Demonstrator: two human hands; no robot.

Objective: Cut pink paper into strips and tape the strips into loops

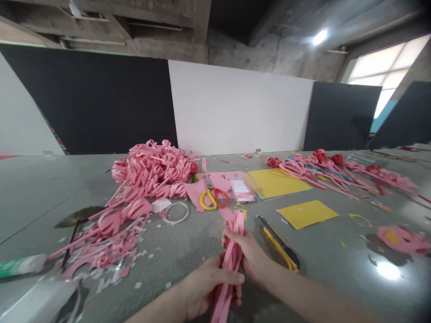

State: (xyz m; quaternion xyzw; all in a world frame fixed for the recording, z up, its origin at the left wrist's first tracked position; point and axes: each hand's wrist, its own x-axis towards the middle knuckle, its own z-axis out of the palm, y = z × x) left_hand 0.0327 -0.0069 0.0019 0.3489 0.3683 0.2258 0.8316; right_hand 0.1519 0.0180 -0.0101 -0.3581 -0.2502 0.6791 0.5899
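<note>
Head view — two hands (205, 281) grip one pink bundle (232, 258) — one cutter (280, 244) nearby.

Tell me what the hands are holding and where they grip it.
A bundle of pink strips: the right hand grips near its upper end, the left hand lower down.

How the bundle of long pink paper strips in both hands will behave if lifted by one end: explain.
The bundle of pink paper strips will probably sag, since they look thin and narrow. It is likely light for its size, being a slim handful. They may slip apart: no tie shows between the left hand and right hand.
</note>
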